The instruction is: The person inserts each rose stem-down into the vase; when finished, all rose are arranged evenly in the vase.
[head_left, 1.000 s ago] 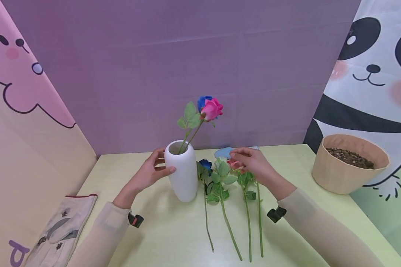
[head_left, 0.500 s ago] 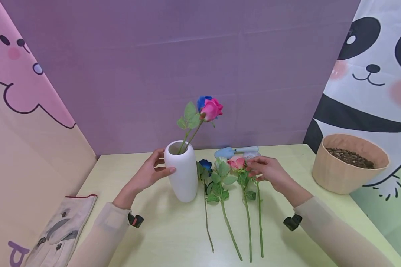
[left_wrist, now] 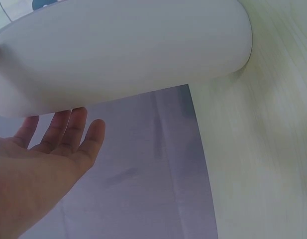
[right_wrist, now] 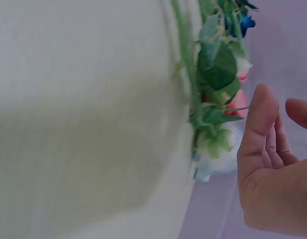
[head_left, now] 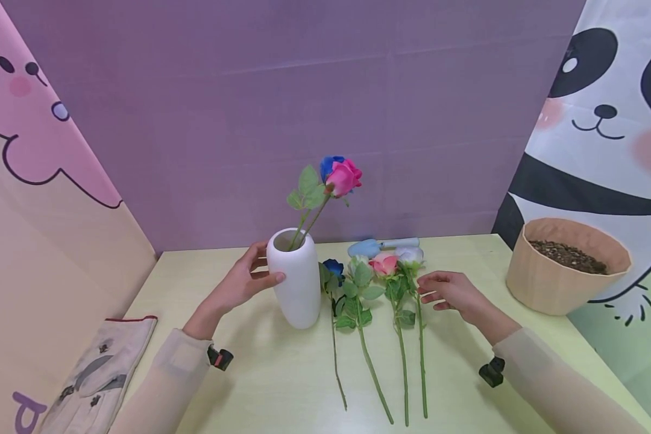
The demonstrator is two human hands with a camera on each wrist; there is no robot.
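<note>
Moved down and rightward since half a second ago, the right hand leaves the pale rose uncovered. The white vase stands on the table, bearing a pink rose and a blue rose; the left hand grips it between thumb and fingers. The right fingers, loosely bent, hover near the pale rose's stem; contact is unclear. Behind lies a blue trowel.

On the left wall hanging, near end, one purple letter is seen, possibly "d"; no other lettering can be read.
</note>
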